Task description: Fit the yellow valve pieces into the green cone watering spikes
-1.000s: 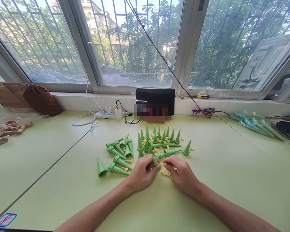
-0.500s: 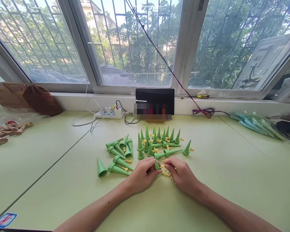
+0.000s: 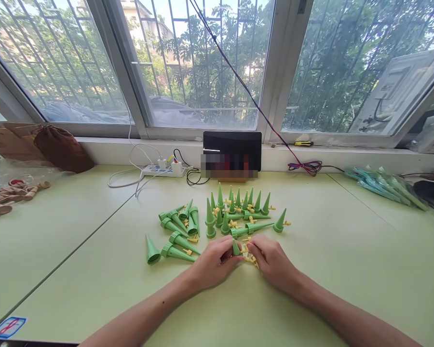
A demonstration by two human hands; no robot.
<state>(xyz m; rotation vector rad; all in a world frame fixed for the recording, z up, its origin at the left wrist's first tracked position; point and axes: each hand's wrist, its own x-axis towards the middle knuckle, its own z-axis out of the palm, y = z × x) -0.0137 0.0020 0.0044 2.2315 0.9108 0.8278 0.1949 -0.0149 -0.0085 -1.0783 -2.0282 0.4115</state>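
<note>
My left hand [image 3: 220, 255] is closed round a green plastic watering spike [image 3: 236, 247], its tapered end showing between thumb and fingers. Close against it on the right, my right hand [image 3: 271, 255] pinches a small yellow valve [image 3: 244, 248] at the spike's side; how far the two fit together cannot be made out. Several loose yellow valves [image 3: 251, 260] lie on the table between the hands, partly hidden by the right one. Behind the hands stand several upright green spikes [image 3: 224, 224], some with yellow valves. Left of them lies a group of green spikes [image 3: 179, 253] on their sides.
The pale green table [image 3: 329, 270] runs back to the windowsill. A dark-screened tablet [image 3: 232, 147] stands at the back, near a white power strip [image 3: 162, 169] with cables. Blue-green plastic packs [image 3: 379, 185] lie at right, wooden pieces [image 3: 16, 196] and a brown bag [image 3: 63, 149] at left.
Both hands stay almost in place. The spike in my left hand and the yellow valve at my right fingertips have shifted and turned only slightly.
</note>
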